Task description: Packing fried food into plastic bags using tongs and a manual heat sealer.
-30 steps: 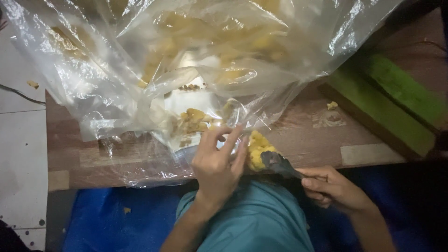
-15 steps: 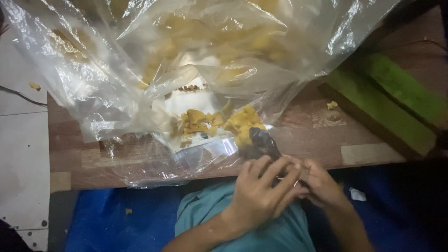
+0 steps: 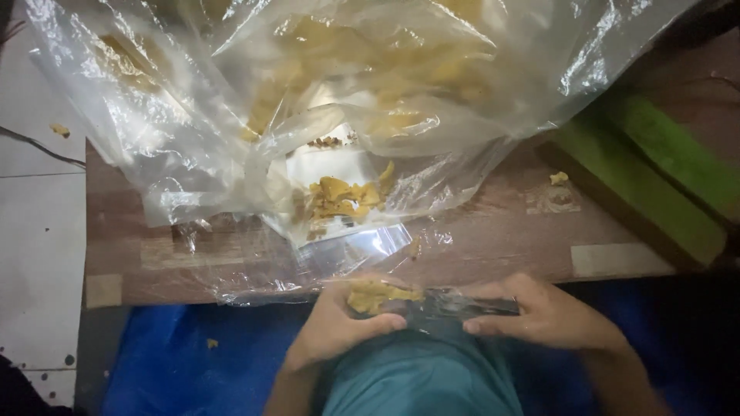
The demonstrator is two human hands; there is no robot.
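I am watching both hands working just below the wooden surface [image 3: 493, 239] edge. The left hand [image 3: 339, 327] is gripping a yellow lump [image 3: 378, 295], and the right hand [image 3: 551, 316] is clasping a dark blade [image 3: 455, 306] touching it. The clear plastic bag [image 3: 324, 100] is lying beyond.

Yellow food piece [image 3: 375, 296]: irregular, crumbly chunk, lying on dark flat blade tool [image 3: 455, 307]. Tool: dark, glossy, held level just below desk [image 3: 493, 239] edge, smeared with yellow bits.
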